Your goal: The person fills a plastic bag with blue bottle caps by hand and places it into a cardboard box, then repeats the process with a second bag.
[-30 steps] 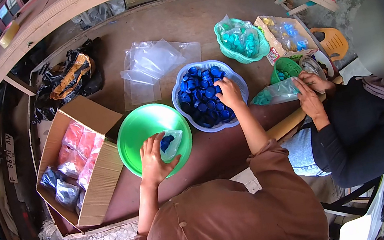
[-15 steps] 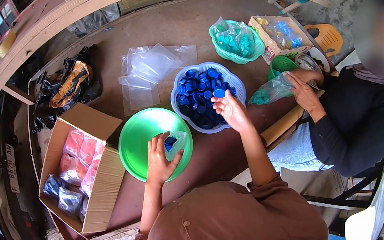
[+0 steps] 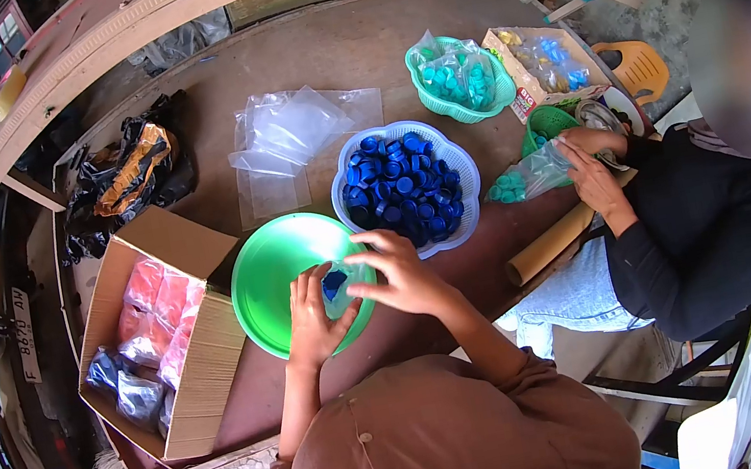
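Our left hand (image 3: 310, 320) curls its fingers round the small bag (image 3: 340, 285) and holds it from one side. Our right hand (image 3: 399, 275) is at the other side of the bag, with its fingers bent and spread over the bag's top. We cannot tell if this hand pinches a cap or is empty. Both hands are right at the bag, so neither one is nearer, but only the left one has a sure hold.

The bag is inside the green bowl (image 3: 255, 273), in the part of the bowl closest to us and a bit to the right. It seems to stand up, with its long side running from the bowl's floor upward. Its open mouth points up at our right fingers. We see a few blue caps (image 3: 332, 284) inside it.

Just past the bowl's far right side stands the pale basket (image 3: 468, 181), full of more caps. The cardboard box (image 3: 203, 363) seems to touch the bowl's left side. Beyond the bowl's far side lies a pile of clear bags (image 3: 289, 135). Well off to the bowl's right, another person's hands (image 3: 594, 173) hold a bag of teal caps (image 3: 525, 180).
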